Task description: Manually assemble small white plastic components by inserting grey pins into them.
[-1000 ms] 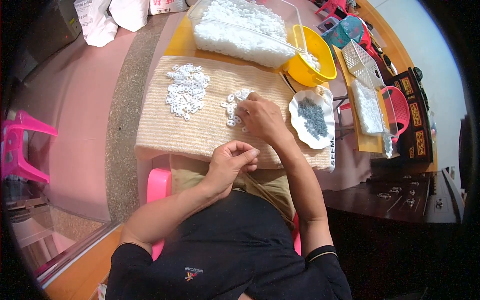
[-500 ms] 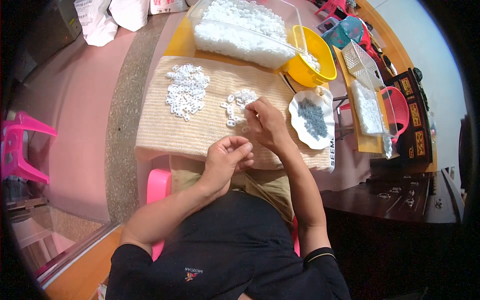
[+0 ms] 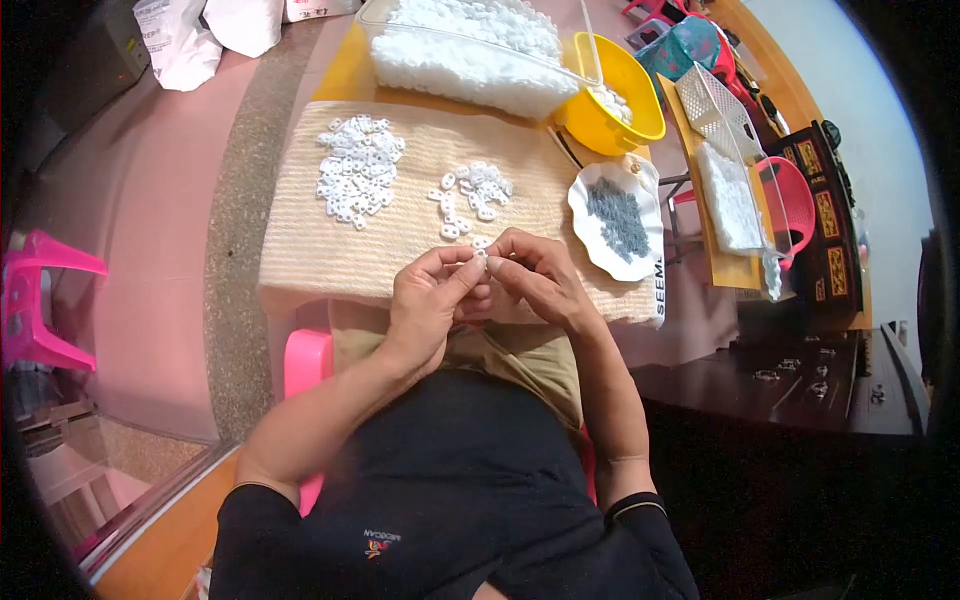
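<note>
Above the near part of the towel-covered table, my left hand (image 3: 430, 300) pinches a small white plastic piece (image 3: 481, 254) between thumb and fingertips. My right hand (image 3: 545, 278) meets it from the other side, its thumb and fingers closed at the same piece; anything tinier between the fingertips is hidden. Just beyond my hands lies a loose small group of white two-holed pieces (image 3: 484, 184). A bigger pile of similar white pieces (image 3: 358, 170) spreads to the left. On the right, a white scalloped dish (image 3: 588, 248) holds many small dark grey parts (image 3: 617, 218).
A clear bin (image 3: 470, 75) full of white pieces stands at the far edge, beside a yellow bowl (image 3: 640, 105). The striped towel (image 3: 320, 265) covers the tabletop. Pink stools (image 3: 50, 300) stand at left. A side stand with a white basket (image 3: 708, 95) is at right.
My right hand has moved from the small group of white pieces back toward me and joined my left hand. A white piece now shows between their fingertips. The view has shifted slightly.
</note>
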`<state>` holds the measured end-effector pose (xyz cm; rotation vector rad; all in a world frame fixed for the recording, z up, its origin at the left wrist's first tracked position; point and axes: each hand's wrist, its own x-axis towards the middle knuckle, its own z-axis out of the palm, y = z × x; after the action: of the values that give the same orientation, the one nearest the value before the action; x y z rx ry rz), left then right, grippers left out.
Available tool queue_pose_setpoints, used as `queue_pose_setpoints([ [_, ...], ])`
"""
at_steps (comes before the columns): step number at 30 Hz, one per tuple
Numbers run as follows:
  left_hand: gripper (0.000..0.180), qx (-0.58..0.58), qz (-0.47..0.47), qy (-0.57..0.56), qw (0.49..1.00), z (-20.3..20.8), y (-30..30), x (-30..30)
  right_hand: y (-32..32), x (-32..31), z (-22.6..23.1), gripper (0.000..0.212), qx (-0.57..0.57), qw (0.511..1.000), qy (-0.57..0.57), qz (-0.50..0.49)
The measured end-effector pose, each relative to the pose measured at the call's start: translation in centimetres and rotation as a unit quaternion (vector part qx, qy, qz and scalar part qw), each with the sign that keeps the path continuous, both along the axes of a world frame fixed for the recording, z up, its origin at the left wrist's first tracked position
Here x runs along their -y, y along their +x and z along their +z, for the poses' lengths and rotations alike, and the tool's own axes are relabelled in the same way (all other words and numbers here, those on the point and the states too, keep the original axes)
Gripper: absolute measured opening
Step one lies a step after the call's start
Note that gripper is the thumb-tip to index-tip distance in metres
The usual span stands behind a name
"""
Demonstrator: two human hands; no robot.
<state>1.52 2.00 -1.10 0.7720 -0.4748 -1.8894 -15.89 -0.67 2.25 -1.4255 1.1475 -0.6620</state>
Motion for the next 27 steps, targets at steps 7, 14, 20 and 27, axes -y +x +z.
queue_pose_setpoints([
  [7, 0.017, 0.008, 0.0, -0.011, 1.0, 0.1, -0.2, -0.1, 0.2, -0.6, -0.4, 0.019, 0.146, 0.988, 0.044, -0.017],
  [14, 0.017, -0.017, -0.021, -0.02, 0.999, 0.0, -0.3, -0.3, -0.4, -0.8, -1.4, 0.014, 0.321, 0.927, 0.189, -0.04],
  [20, 0.017, -0.053, -0.042, 0.033, 0.997, 0.6, -0.1, -0.3, -0.8, -1.1, -1.6, 0.013, 0.323, 0.928, 0.181, -0.037],
  [27, 0.014, -0.067, -0.081, 0.059, 0.993, 0.7, 0.2, -0.2, -1.4, -1.3, -1.4, 0.011, 0.281, 0.95, 0.131, -0.034],
])
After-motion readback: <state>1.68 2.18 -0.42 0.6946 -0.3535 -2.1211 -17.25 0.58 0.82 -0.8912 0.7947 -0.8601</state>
